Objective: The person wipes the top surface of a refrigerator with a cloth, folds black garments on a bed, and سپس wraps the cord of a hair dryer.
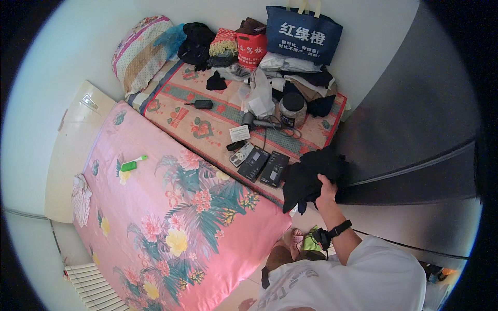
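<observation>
My right hand (326, 189), with a black strap and a small dark device at its wrist, is closed on a bunched black garment (306, 173). The garment hangs over the near right corner of the patterned bed (189, 111), beside the dark cabinet. Its exact kind is hidden by the folds. Two black flat boxes (274, 169) lie just left of the garment, with a phone-like patterned case (241, 154) beside them. I cannot make out my left hand; a bit of skin at the lower edge is too cut off to name.
A pink floral bed (171, 207) fills the left, with a green-and-white brush (134, 163) on it. Farther back are a hair dryer (249, 121), a large jar (293, 110), piled clothes (311, 85), and a blue bag (303, 33). A dark cabinet (410, 114) stands right.
</observation>
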Available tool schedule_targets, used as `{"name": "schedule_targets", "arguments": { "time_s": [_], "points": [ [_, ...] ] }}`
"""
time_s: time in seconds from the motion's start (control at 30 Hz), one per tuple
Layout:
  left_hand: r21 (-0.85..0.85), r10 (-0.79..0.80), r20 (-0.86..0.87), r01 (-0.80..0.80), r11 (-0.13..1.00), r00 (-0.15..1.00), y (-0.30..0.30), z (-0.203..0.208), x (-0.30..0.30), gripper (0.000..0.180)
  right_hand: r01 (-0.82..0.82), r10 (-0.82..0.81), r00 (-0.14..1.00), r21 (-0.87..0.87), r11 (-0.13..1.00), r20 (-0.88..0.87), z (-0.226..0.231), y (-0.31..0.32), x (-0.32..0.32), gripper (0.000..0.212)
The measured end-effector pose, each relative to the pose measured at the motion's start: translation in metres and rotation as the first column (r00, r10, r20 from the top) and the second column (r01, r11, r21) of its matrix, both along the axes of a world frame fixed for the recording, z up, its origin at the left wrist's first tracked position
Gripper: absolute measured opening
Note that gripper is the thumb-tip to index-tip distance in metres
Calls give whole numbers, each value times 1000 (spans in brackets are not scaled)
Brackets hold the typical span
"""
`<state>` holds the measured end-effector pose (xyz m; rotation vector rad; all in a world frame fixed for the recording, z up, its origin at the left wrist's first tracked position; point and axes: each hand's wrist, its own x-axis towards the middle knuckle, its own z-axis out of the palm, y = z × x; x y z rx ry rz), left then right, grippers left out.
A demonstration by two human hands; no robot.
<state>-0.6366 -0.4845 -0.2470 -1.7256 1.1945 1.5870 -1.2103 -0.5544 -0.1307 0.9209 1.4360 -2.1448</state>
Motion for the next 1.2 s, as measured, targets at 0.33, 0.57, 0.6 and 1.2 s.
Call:
{"name": "schedule_targets", "arguments": {
  "time_s": [0.33, 0.57, 0.6, 1.2],
  "points": [
    [-13, 90, -73, -91, 996, 993, -78, -29, -57, 45, 150, -150, 989, -24, 988, -3, 33, -62, -49, 57],
    [3, 167, -75, -167, 986, 983, -95, -43, -77, 44, -173, 163, 984, -189, 967, -67, 83, -124, -19, 51],
    [3, 182, -70, -182, 983, 981, -97, -47, -79, 44, -245, 233, 969, -264, 933, -79, 91, -138, -8, 47],
    [62, 337, -28, -335, 940, 941, -124, -74, -104, 42, -550, 768, 616, -604, 577, 173, 70, -245, 85, 38]
  ]
}}
